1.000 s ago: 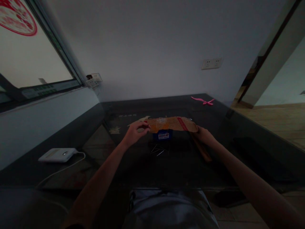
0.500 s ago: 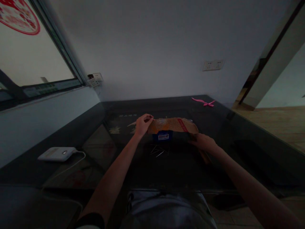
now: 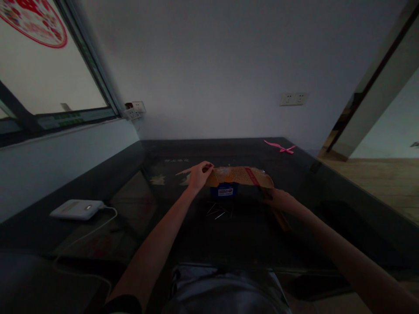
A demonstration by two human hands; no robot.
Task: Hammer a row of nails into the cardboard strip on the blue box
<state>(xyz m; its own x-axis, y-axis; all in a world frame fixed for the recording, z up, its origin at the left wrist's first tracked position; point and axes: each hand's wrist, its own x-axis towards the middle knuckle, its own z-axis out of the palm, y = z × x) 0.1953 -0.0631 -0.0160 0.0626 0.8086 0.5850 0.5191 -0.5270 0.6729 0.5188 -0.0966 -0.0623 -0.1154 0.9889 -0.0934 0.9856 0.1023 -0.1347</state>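
Observation:
A piece of brown cardboard (image 3: 237,175) with a red band and clear tape lies across a small blue box (image 3: 224,190) that bears a white label. My left hand (image 3: 199,175) is at the cardboard's left end, thumb and fingertips pinched together; whatever they hold is too small to make out. By the right end, my right hand (image 3: 282,201) is closed around a brown strip (image 3: 280,219), its fingers partly lost in shadow. Several thin metal pins (image 3: 220,214) lie loose on the dark table in front of the box.
On the dark glossy table (image 3: 196,240), a white power bank (image 3: 78,209) with a cable lies at the left. A pink ribbon (image 3: 283,148) is at the far right. Some dark flat thing (image 3: 356,231) lies at the right. The wall (image 3: 209,78) stands behind.
The view has tilted and shifted slightly, so everything sits a little differently in it. Both hands keep nearly the same places at the cardboard and the strip.

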